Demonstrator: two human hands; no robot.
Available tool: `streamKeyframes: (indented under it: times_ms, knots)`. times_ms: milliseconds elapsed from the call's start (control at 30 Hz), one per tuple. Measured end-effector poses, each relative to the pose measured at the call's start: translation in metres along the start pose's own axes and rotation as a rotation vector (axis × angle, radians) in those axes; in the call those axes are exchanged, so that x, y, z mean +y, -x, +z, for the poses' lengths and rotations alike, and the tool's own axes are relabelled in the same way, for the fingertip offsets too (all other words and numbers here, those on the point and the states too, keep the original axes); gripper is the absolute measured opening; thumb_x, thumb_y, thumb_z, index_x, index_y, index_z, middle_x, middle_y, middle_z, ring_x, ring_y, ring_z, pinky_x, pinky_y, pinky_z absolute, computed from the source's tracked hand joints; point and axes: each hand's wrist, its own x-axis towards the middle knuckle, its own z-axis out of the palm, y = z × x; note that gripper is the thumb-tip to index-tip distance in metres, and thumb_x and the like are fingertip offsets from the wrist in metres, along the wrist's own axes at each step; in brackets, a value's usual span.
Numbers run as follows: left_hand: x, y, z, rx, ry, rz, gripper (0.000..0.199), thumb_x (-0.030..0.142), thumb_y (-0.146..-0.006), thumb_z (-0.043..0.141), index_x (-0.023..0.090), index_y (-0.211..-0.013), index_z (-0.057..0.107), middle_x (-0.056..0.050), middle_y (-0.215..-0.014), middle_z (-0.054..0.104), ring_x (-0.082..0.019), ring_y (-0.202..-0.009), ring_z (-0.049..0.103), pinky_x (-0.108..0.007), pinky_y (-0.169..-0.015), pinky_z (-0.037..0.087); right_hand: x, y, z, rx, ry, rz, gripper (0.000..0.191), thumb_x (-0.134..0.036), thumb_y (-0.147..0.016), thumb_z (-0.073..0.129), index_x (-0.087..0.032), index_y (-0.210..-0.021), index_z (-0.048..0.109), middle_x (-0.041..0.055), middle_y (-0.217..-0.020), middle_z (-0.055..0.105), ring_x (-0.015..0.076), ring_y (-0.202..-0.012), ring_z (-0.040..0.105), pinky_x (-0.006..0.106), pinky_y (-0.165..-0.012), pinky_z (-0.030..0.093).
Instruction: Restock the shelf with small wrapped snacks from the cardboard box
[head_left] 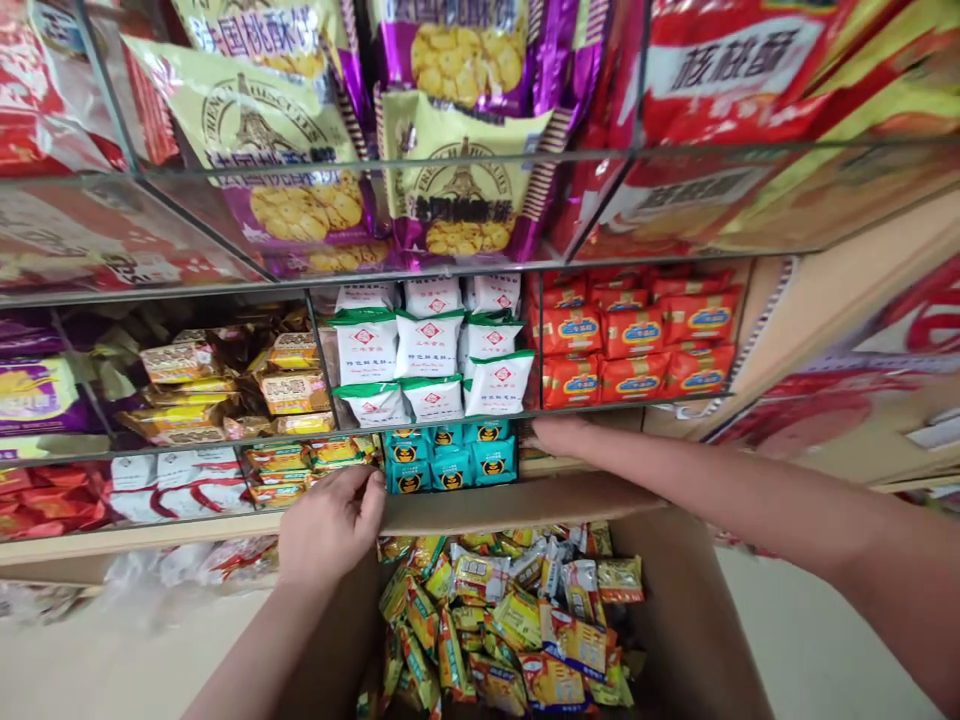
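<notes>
My left hand (330,520) is at the front of the lower shelf, beside small yellow snack packets (277,459). Its fingers are curled in with the thumb close to them, and whatever they hold is hidden. Just right of it stand rows of turquoise packets (450,468). My right hand (559,435) reaches into the lower compartment right of those packets, under the red packets (634,375). Its fingers are blurred and partly hidden. Below both hands, an open cardboard box (675,610) holds a heap of yellow and silver wrapped snacks (510,620).
Clear dividers (320,350) part the shelf compartments. White-and-green packets (427,345) fill the middle row, with brown-and-yellow packets (180,360) to their left. Large purple biscuit bags (465,190) stand above behind a clear front panel. Plastic bags (165,585) lie at lower left.
</notes>
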Motion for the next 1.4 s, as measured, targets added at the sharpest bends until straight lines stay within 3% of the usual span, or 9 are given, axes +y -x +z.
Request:
streamKeyframes:
  times_ms: [200,300,367,467,633,967,1100,1267,1400]
  knots:
    - [0.01,0.051,0.0,0.243,0.172,0.302,0.011,0.024,-0.08,0.046,0.024,-0.085,0.056,-0.004,-0.075,0.066,-0.024,-0.081,0.058,-0.037,-0.075,0.04,0.017,0.106,-0.009,0.173,-0.123,0.102,0.029,-0.043,-0.086,0.045,-0.019,-0.09,0.061,0.0077,-0.088,0.066,0.0214,-0.082,0.061,0.028,-0.063,0.041]
    - [0.018,0.091,0.027,-0.044,0.341,0.575,0.023,0.013,-0.08,0.041,0.027,-0.09,0.056,-0.004,-0.09,0.064,-0.022,-0.098,0.055,-0.038,-0.087,0.04,0.021,0.151,0.019,0.447,-0.237,0.031,0.037,-0.038,-0.093,0.03,-0.018,-0.083,0.059,0.0048,-0.081,0.064,0.0177,-0.08,0.058,0.029,-0.07,0.039]
    - [0.018,0.097,0.055,-0.387,0.102,0.285,0.03,0.007,-0.079,0.038,0.022,-0.097,0.057,-0.008,-0.102,0.061,-0.021,-0.102,0.053,-0.035,-0.091,0.039,0.018,0.163,0.039,0.671,-0.255,0.014,0.039,-0.031,-0.095,0.027,-0.016,-0.079,0.059,0.0059,-0.08,0.064,0.0187,-0.081,0.056,0.031,-0.076,0.035]
    - [0.012,0.077,0.097,-0.473,-0.077,0.054,0.035,-0.003,-0.074,0.04,0.009,-0.102,0.057,-0.017,-0.103,0.06,-0.027,-0.101,0.054,-0.044,-0.091,0.038,0.013,0.162,0.055,0.837,-0.221,0.085,0.037,-0.027,-0.094,0.029,-0.014,-0.078,0.06,0.007,-0.076,0.062,0.0195,-0.078,0.053,0.033,-0.076,0.032]
    - [0.007,0.053,0.124,-0.583,-0.158,-0.034,0.02,0.014,-0.081,0.055,0.014,-0.101,0.058,-0.004,-0.099,0.063,-0.019,-0.092,0.06,-0.041,-0.082,0.047,0.011,0.157,0.053,0.877,-0.224,0.059,0.033,-0.024,-0.093,0.032,-0.015,-0.077,0.06,0.0059,-0.073,0.061,0.0183,-0.076,0.051,0.032,-0.074,0.03]
    - [0.014,0.084,0.058,-0.501,0.049,-0.014,0.033,0.014,-0.087,0.029,0.009,-0.112,0.05,-0.019,-0.109,0.059,-0.027,-0.101,0.057,-0.043,-0.088,0.042,0.015,0.168,0.051,0.982,-0.322,0.01,0.024,-0.022,-0.09,0.04,-0.016,-0.08,0.06,0.0075,-0.083,0.064,0.0201,-0.084,0.053,0.034,-0.078,0.035]
    - [0.046,0.102,0.018,-0.549,0.531,-0.013,0.029,0.038,-0.083,0.044,0.024,-0.108,0.053,-0.006,-0.108,0.063,-0.02,-0.103,0.058,-0.029,-0.088,0.046,-0.027,0.185,0.051,1.017,-0.592,-0.107,0.012,-0.022,-0.086,0.047,-0.018,-0.087,0.058,0.0069,-0.088,0.063,0.0207,-0.087,0.052,0.035,-0.08,0.038]
    - [0.102,0.104,-0.011,-0.657,1.26,-0.265,0.043,0.036,-0.073,0.062,0.027,-0.113,0.047,-0.001,-0.082,0.066,-0.02,-0.084,0.063,-0.03,-0.075,0.052,-0.093,0.186,0.052,0.659,-1.066,-0.247,0.022,-0.036,-0.082,0.052,-0.017,-0.092,0.054,0.0024,-0.078,0.057,0.0144,-0.07,0.053,0.025,-0.062,0.04]
    - [0.13,0.1,-0.018,-0.416,1.366,-0.457,0.043,0.043,-0.069,0.064,0.024,-0.104,0.048,0.0,-0.077,0.062,-0.017,-0.076,0.059,-0.027,-0.068,0.05,-0.109,0.175,0.057,0.713,-1.235,-0.046,0.034,-0.039,-0.087,0.042,-0.018,-0.06,0.039,-0.0031,-0.057,0.041,0.0101,-0.055,0.041,0.023,-0.054,0.032]
